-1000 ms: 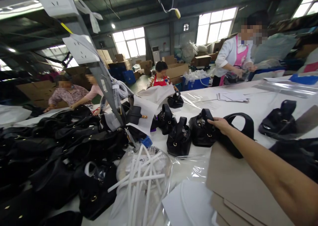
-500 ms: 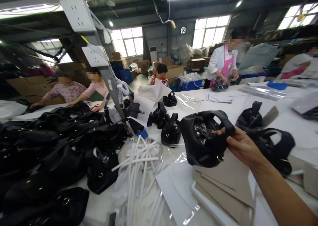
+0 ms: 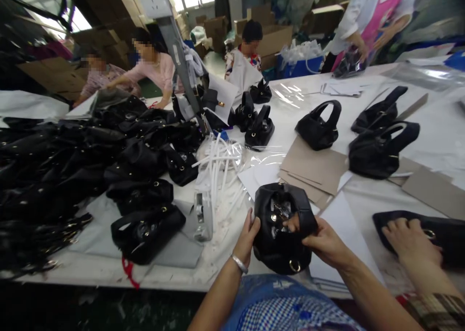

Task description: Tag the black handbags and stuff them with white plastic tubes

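A small black handbag [image 3: 281, 241] with gold rings is held at the near table edge, its mouth facing up. My left hand [image 3: 247, 238] presses against its left side, fingers curled on the leather; a silver bracelet circles that wrist. My right hand [image 3: 319, 239] grips the bag's right rim, with fingers reaching into the opening. Clear plastic shows inside the bag.
Another person's hand [image 3: 409, 238] rests on a flat black bag [image 3: 439, 231] at the right. Several black bags [image 3: 109, 147] are heaped at the left. Cardboard sheets [image 3: 314, 168], white strips [image 3: 218, 168] and upright bags [image 3: 319, 127] lie farther back. Other people work across the table.
My right hand has carried the bag from the middle of the table to the near edge. My left hand has come in and taken its side. The view has tilted down.
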### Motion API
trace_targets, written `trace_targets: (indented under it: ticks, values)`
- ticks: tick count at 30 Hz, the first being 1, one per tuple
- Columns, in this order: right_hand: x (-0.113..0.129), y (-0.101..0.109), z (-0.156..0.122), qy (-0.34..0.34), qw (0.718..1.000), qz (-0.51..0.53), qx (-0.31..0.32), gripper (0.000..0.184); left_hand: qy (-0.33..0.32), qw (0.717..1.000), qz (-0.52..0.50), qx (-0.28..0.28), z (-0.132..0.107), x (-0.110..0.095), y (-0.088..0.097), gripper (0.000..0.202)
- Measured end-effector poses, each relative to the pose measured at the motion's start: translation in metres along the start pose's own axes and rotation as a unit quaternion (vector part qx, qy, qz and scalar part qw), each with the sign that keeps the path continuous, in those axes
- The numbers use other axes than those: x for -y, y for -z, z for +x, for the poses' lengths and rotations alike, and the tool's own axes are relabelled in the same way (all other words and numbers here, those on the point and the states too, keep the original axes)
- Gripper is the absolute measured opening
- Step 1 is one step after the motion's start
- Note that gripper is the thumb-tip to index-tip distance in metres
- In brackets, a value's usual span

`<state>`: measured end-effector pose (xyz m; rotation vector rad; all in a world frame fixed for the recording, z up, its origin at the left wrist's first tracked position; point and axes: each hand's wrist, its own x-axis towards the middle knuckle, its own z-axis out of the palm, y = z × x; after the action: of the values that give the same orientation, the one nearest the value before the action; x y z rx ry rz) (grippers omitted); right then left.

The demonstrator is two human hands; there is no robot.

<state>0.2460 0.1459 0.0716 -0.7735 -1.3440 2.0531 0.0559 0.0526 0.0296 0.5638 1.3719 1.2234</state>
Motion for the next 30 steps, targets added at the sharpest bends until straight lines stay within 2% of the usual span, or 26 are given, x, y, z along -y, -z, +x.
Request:
trace_targets:
  ticks: [4, 8, 12, 15, 19, 24, 27, 30]
  values:
    - [-0.007, -0.016, -0.031, -0.006, 1.000, -0.010, 0.028, 0.022, -0.035, 0.999, 0.019, 0.025, -0.010, -0.007, 0.014, 0.058]
    - [-0.027, -0.036, -0.046, -0.029, 0.998, -0.062, 0.003, 0.020, -0.078, 0.990, 0.082, 0.089, -0.004, -0.015, 0.026, 0.049]
    - [-0.062, -0.062, -0.046, -0.086, 0.984, -0.123, -0.096, 0.028, -0.072, 0.962, 0.206, 0.165, 0.009, 0.009, 0.029, 0.043]
    - [-0.077, -0.079, -0.043, -0.057, 0.977, -0.180, -0.100, 0.027, -0.090, 0.932, 0.312, 0.160, 0.013, 0.038, 0.032, 0.049]
    - [-0.069, -0.089, -0.049, -0.041, 0.971, -0.228, -0.050, 0.025, -0.125, 0.925, 0.340, 0.113, 0.010, 0.057, 0.043, 0.061]
    - [-0.051, -0.083, -0.061, -0.076, 0.974, -0.205, -0.050, 0.032, -0.142, 0.938, 0.303, 0.094, 0.018, 0.046, 0.063, 0.044]
    - [-0.050, -0.080, -0.062, -0.103, 0.979, -0.164, -0.061, 0.041, -0.162, 0.919, 0.338, 0.119, 0.030, 0.045, 0.068, 0.065]
    - [-0.055, -0.088, -0.063, -0.135, 0.980, -0.124, -0.072, 0.041, -0.138, 0.912, 0.357, 0.149, 0.038, 0.056, 0.070, 0.090]
